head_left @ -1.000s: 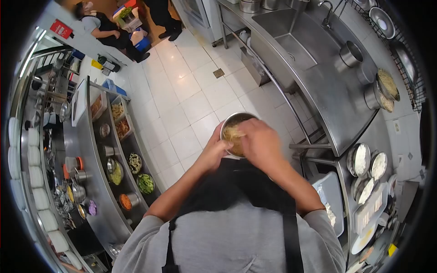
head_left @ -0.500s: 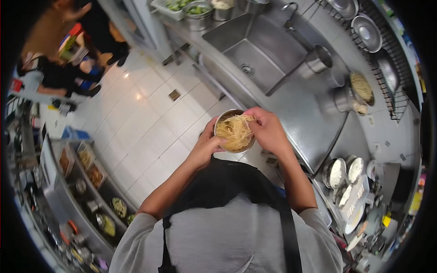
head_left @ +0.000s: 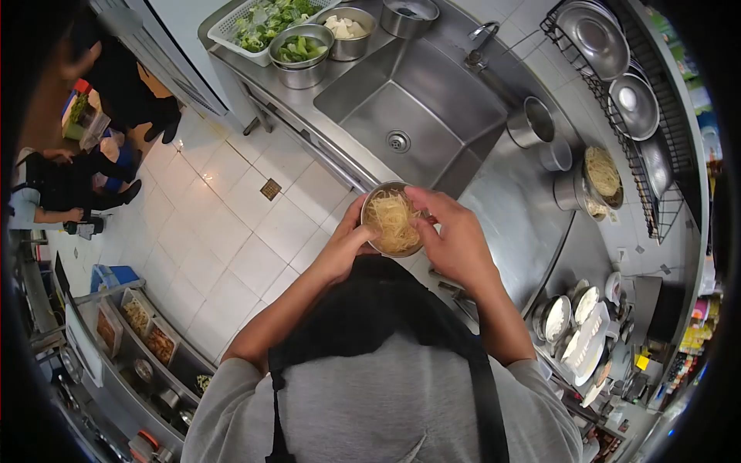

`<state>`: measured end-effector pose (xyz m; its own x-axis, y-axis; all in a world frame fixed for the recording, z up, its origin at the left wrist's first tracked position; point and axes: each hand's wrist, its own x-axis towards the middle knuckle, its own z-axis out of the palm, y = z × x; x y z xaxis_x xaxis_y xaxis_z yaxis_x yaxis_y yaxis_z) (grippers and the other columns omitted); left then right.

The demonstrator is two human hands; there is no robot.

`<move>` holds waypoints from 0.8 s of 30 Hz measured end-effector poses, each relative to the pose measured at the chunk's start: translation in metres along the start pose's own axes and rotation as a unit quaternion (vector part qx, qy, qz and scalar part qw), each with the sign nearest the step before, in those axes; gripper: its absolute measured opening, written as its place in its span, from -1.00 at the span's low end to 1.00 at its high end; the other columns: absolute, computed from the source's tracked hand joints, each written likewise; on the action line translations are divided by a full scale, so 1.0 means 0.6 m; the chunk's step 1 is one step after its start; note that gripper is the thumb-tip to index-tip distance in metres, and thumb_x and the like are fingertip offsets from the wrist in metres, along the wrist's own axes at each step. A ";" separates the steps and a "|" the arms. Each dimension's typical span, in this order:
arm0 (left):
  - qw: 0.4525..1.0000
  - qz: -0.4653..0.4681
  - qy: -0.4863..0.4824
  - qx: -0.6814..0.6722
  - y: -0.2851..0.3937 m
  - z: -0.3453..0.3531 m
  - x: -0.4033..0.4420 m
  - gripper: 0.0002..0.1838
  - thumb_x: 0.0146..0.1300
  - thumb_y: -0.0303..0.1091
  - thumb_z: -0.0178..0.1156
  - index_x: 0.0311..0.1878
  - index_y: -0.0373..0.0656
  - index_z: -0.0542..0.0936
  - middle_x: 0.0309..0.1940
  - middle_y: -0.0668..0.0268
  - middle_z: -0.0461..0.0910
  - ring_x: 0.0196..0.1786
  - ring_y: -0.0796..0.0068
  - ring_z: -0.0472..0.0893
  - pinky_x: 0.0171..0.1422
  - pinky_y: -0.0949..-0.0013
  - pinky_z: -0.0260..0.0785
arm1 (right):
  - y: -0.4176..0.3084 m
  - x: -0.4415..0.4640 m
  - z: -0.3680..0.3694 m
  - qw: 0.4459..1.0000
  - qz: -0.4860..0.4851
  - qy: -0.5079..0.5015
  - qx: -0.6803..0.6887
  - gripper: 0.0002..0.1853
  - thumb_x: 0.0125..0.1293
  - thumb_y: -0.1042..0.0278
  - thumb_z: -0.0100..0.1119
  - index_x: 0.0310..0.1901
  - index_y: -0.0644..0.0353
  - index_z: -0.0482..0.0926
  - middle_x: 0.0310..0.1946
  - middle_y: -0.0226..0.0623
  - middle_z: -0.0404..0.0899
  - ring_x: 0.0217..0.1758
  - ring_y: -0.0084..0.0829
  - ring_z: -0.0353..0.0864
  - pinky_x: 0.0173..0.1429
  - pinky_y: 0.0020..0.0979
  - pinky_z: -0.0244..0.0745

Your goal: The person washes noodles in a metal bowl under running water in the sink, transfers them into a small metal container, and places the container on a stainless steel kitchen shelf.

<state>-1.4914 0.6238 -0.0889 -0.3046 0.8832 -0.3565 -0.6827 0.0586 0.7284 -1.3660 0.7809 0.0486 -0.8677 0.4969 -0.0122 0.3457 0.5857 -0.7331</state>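
Note:
A round metal bowl [head_left: 372, 245] of pale yellow noodles [head_left: 394, 220] is held in front of the black apron, at the middle of the view. My left hand [head_left: 347, 245] is wrapped round the bowl's left side, its thumb over the rim and its other fingers hidden behind. On the right, my right hand [head_left: 451, 235] rests at the rim, fingers bent over the edge beside the noodles; whether it pinches any strands is hard to see.
Ahead is a steel sink [head_left: 409, 116], with a white basket of greens [head_left: 231, 31] to its left. Noodle-filled pots [head_left: 571, 189] stand right. Food containers [head_left: 158, 320] line the left counter. Two people [head_left: 116, 77] are at the upper left.
The view has swung right, bringing the sink and the greens more fully in. My right hand moved from over the noodles to the bowl's right rim. The bowl stays in my left hand.

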 end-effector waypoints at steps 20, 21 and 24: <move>0.999 -0.008 0.051 0.017 0.098 0.013 0.312 -0.25 0.41 -0.26 0.02 0.66 -0.06 0.15 0.42 0.16 0.43 0.41 0.25 0.54 0.35 0.13 0.58 | 0.180 0.235 -0.033 0.989 -0.130 0.070 0.013 -0.72 0.24 0.56 0.24 -0.01 0.16 0.73 0.13 -0.13 0.71 0.27 0.02 0.66 0.37 -0.06 0.59; 0.998 -0.014 0.052 0.015 0.095 0.015 0.336 -0.27 0.42 -0.26 0.01 0.66 -0.06 0.16 0.41 0.15 0.44 0.41 0.26 0.54 0.35 0.13 0.58 | 0.199 0.250 -0.039 0.989 -0.134 0.061 -0.022 -0.72 0.26 0.55 0.26 0.00 0.15 0.73 0.13 -0.14 0.71 0.27 0.00 0.66 0.37 -0.06 0.59; 0.998 -0.060 0.029 -0.004 0.066 -0.005 0.401 -0.38 0.53 -0.27 -0.03 0.62 -0.10 0.23 0.42 0.14 0.44 0.42 0.29 0.53 0.43 0.18 0.51 | 0.234 0.267 -0.050 0.992 -0.107 0.037 -0.058 -0.72 0.28 0.52 0.29 0.02 0.13 0.74 0.14 -0.14 0.71 0.26 0.00 0.67 0.39 -0.05 0.58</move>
<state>-1.5938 0.8371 -0.1475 -0.2582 0.8420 -0.4737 -0.7220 0.1577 0.6737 -1.4459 0.9623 -0.0360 -0.8985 0.3960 0.1892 0.1978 0.7503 -0.6309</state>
